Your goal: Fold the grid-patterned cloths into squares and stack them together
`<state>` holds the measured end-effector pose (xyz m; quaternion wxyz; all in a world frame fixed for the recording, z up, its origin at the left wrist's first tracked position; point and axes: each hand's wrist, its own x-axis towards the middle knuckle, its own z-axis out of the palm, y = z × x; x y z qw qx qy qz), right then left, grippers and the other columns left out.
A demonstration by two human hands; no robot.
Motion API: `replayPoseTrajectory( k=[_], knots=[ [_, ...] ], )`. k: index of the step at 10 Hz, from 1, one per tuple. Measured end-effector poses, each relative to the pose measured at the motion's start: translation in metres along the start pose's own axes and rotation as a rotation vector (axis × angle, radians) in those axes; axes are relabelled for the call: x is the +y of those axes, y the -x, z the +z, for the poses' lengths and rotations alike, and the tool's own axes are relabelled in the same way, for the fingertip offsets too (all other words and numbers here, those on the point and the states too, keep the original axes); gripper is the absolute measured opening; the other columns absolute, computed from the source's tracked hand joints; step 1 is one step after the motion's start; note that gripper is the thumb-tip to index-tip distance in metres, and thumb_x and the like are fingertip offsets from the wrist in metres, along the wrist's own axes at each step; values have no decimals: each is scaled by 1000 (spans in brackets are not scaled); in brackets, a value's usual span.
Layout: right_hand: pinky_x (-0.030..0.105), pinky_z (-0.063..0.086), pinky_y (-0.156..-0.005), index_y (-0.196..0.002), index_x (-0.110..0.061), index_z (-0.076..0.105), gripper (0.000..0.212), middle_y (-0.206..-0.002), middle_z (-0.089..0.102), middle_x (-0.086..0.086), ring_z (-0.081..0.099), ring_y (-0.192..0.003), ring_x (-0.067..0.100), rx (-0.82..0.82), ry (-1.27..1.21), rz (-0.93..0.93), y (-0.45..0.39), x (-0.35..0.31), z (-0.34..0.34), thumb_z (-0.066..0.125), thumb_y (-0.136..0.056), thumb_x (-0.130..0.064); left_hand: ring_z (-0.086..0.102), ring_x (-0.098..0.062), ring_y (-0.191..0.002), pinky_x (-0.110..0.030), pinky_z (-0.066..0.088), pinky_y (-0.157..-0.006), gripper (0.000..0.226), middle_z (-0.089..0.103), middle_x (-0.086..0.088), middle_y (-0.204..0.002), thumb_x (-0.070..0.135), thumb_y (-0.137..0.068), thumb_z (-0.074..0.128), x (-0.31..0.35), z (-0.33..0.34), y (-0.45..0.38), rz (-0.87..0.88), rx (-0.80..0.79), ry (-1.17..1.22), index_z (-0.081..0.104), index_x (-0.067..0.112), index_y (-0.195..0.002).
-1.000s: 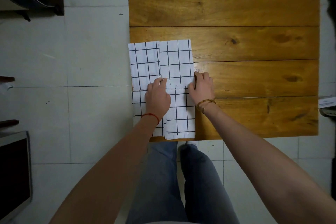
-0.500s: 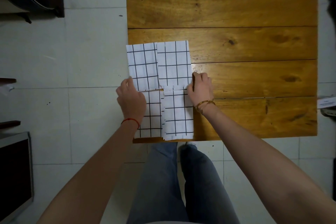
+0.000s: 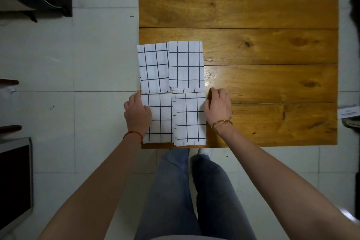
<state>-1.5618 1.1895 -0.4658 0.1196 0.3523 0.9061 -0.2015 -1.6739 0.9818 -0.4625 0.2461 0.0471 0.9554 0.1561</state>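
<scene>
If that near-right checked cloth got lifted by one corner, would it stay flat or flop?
Probably flop: the near-right cloth is thin, folded fabric lying flat in layers, so these would likely fall open. It looks light. Its frayed edges suggest soft weave, and it may slide on the glossy table.

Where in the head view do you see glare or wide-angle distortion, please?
In the head view, glare sits on the wooden table just right of the grid-patterned cloths; the floor tile lines bow toward the frame edges; the corners are dim.

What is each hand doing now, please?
Left hand: grips the left edge of the cloth.
Right hand: fingers curled at the cloth's right edge; a grip cannot be told.
</scene>
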Motion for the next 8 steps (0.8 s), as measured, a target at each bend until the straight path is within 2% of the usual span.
replayPoseTrajectory(
  k=[2,5,7,8],
  knots=[
    [39,41,-85,-130,-4,49,46,-116,53,17,50,-100,31,4,11,16,45,2,18,53,-85,-14,38,-32,-124,-43,42,-91,55,41,-11,-145,4,-91,41,-15,11,28,-53,-33,-8,32,8,-146],
    [41,43,-90,-132,-5,47,47,-123,50,15,47,-105,30,-24,-27,10,49,4,10,49,-86,-15,30,-31,-132,-46,35,-100,59,30,-10,-152,7,-93,41,-22,-8,29,6,-57,19,25,9,-150],
    [39,39,-97,-137,-9,41,48,-131,45,12,43,-114,28,-22,-67,1,51,8,-35,45,-92,-24,29,-30,-134,-45,32,-106,58,31,-10,-152,10,-94,47,-2,-58,50,111,73,124,28,9,-149],
    [37,36,-98,-138,-9,40,49,-133,45,13,41,-117,27,18,-137,-76,56,2,-75,47,-92,-25,29,-30,-135,-41,29,-110,58,33,-10,-151,10,-93,49,18,-85,74,205,133,172,31,9,-148]
  ],
)
